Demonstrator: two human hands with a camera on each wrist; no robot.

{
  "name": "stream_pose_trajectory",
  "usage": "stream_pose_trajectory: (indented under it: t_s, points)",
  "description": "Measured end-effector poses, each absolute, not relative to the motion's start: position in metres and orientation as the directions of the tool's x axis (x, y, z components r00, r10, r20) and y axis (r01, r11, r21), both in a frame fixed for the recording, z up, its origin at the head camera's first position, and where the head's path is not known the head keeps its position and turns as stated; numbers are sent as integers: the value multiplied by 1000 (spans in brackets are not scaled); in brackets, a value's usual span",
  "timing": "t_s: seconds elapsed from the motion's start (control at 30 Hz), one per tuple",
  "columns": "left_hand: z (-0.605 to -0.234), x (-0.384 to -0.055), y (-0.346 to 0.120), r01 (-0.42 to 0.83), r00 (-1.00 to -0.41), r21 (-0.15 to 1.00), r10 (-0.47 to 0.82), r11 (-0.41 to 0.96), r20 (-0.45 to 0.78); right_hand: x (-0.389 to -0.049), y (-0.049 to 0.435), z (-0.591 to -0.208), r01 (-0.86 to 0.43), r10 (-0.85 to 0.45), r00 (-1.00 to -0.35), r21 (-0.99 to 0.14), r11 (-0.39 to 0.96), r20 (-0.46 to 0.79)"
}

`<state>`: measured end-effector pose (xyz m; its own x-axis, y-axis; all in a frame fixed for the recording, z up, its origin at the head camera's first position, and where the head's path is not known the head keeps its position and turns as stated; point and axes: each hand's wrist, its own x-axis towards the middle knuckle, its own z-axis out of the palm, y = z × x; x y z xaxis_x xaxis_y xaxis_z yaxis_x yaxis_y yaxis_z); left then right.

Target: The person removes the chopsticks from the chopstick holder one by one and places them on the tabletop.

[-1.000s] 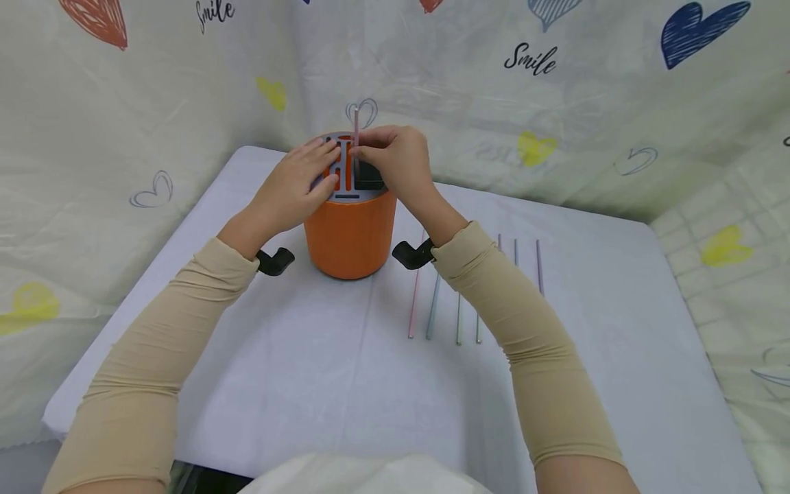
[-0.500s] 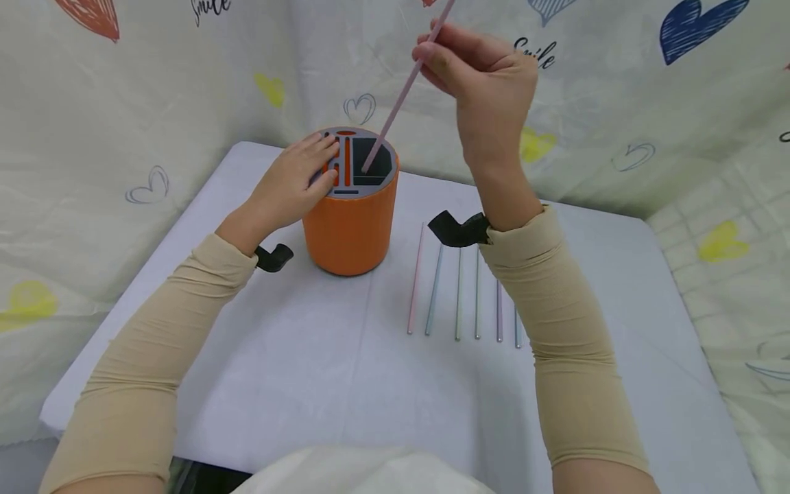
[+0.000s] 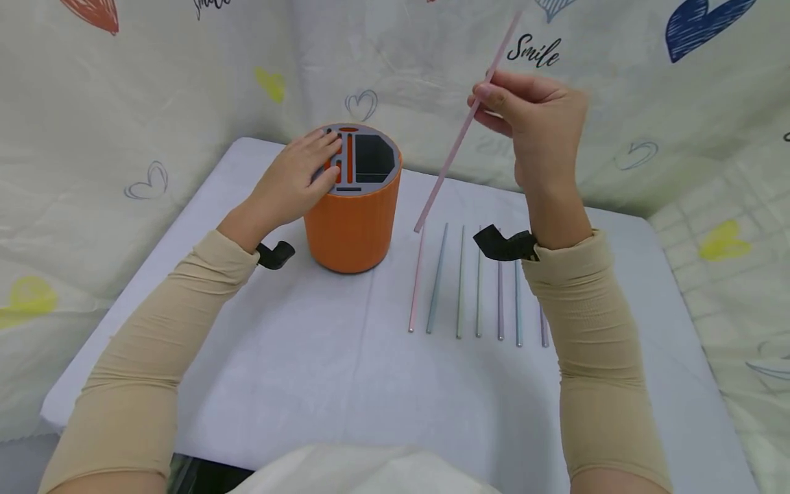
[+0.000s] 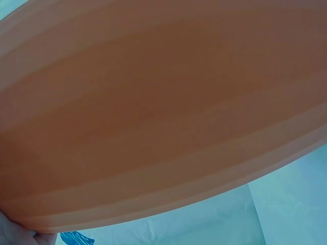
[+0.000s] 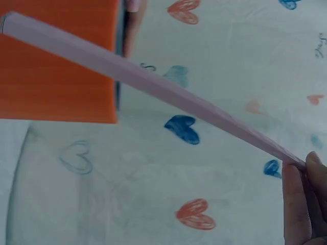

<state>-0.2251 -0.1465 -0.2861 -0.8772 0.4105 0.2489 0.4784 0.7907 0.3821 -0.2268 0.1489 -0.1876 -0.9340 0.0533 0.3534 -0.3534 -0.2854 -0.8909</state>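
An orange round utensil holder [image 3: 350, 233] stands upright on the table, its grey slotted lid bearing one wide dark opening. My left hand [image 3: 290, 177] rests on the lid's left side with its fingers stretched out. The holder's wall [image 4: 163, 102] fills most of the left wrist view. Raised to the right of the holder, my right hand [image 3: 543, 123] pinches a pink chopstick [image 3: 458, 142] between thumb and fingers. That chopstick slants, lower end towards the table. In the right wrist view it crosses in front of the orange wall [image 5: 61, 97], held by fingertips at the right edge.
Several pastel chopsticks [image 3: 459, 281] lie in a row on the white-covered table [image 3: 308, 384], right of the holder. My right forearm partly hides the rightmost one. A heart-printed curtain [image 3: 204, 82] hangs behind and around the table.
My right hand has risen from the holder's lid and moved to the right, drawing the pink chopstick out and away from the opening. My left hand has stayed on the lid.
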Motion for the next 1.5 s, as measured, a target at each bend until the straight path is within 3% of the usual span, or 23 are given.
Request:
stream_pose_trajectory:
  t_s: [0.23, 0.63, 1.0, 1.17, 1.5]
  points:
    - [-288, -226, -146, 484, -874, 381, 417, 788, 249, -249, 156, -260, 1, -33, -999, -966, -260, 7]
    - [-289, -226, -146, 484, -874, 391, 413, 783, 254, -262, 144, -339, 365, -54, -931, -926, -99, -361]
    - [-288, -226, -146, 489, -871, 387, 415, 782, 263, -269, 133, -369, 519, -34, -854, -855, -2, -519]
    - [-288, -226, -147, 483, -875, 384, 412, 787, 255, -273, 129, -384, 536, 2, -844, -844, 14, -536]
    - [-287, -225, -147, 482, -875, 388, 408, 786, 260, -279, 121, -401, 558, 58, -828, -807, 193, -558]
